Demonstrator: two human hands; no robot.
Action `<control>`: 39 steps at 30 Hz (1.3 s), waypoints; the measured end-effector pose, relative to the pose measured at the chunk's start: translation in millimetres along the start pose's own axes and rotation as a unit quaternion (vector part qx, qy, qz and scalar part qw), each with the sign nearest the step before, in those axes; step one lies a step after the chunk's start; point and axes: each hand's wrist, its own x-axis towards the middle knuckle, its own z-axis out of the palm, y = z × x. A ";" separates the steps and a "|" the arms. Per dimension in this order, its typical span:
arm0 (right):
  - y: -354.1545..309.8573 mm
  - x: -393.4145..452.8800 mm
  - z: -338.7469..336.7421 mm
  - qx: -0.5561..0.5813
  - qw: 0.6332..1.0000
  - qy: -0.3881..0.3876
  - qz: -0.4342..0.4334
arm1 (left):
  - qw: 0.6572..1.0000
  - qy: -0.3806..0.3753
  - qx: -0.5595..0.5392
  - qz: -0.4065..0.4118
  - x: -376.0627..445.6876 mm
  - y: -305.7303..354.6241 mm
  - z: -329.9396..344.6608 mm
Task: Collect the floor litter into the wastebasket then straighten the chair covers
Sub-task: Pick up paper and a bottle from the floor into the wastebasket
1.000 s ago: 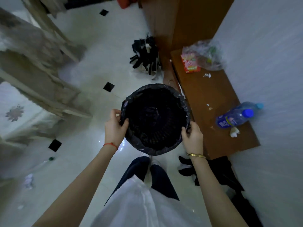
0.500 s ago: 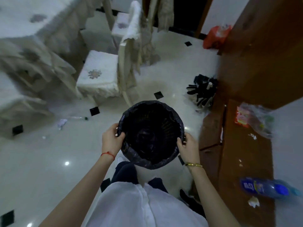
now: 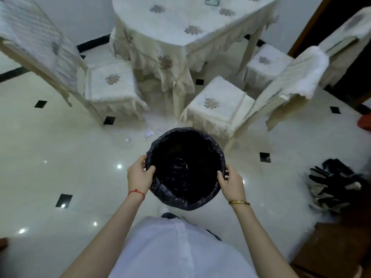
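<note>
Glossy pale tiled floor [image 3: 60,157], black diamond insets; cloth-draped table [image 3: 186,23]; white wall [image 3: 80,15].

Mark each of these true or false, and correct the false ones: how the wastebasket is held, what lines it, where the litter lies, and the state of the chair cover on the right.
1. Both hands hold the wastebasket by its rim. True: the left hand and the right hand grip opposite sides.
2. The wastebasket has a white liner. False: the liner is a black bag folded over the rim.
3. Crumpled paper litter lies on the floor between the two nearest chairs. True.
4. The litter is already inside the wastebasket. False: it lies on the tiles just beyond the rim.
5. The back cover of the chair on the right sits neatly. False: it hangs crooked and bunched.
</note>
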 end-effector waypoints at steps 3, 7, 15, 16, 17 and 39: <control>-38.1 39.7 42.0 -0.016 0.999 -0.032 -0.030 | 0.999 0.036 -0.020 -0.032 42.2 -10.4 -31.5; -80.8 94.8 89.1 -0.036 0.994 -0.083 -0.057 | 0.993 0.092 -0.038 -0.065 88.0 -17.4 -62.0; -160.8 235.8 173.7 -0.066 0.966 -0.195 -0.155 | 0.962 0.199 -0.089 -0.165 189.2 -33.8 -79.3; -169.9 255.6 185.2 -0.075 0.961 -0.209 -0.162 | 0.956 0.212 -0.096 -0.178 203.6 -35.4 -78.8; -179.4 275.5 196.2 -0.086 0.956 -0.224 -0.171 | 0.949 0.227 -0.104 -0.191 217.5 -36.5 -77.8; -190.9 518.0 627.5 -0.102 0.855 -0.368 -0.351 | 0.849 0.412 -0.135 -0.303 501.1 -295.8 -21.2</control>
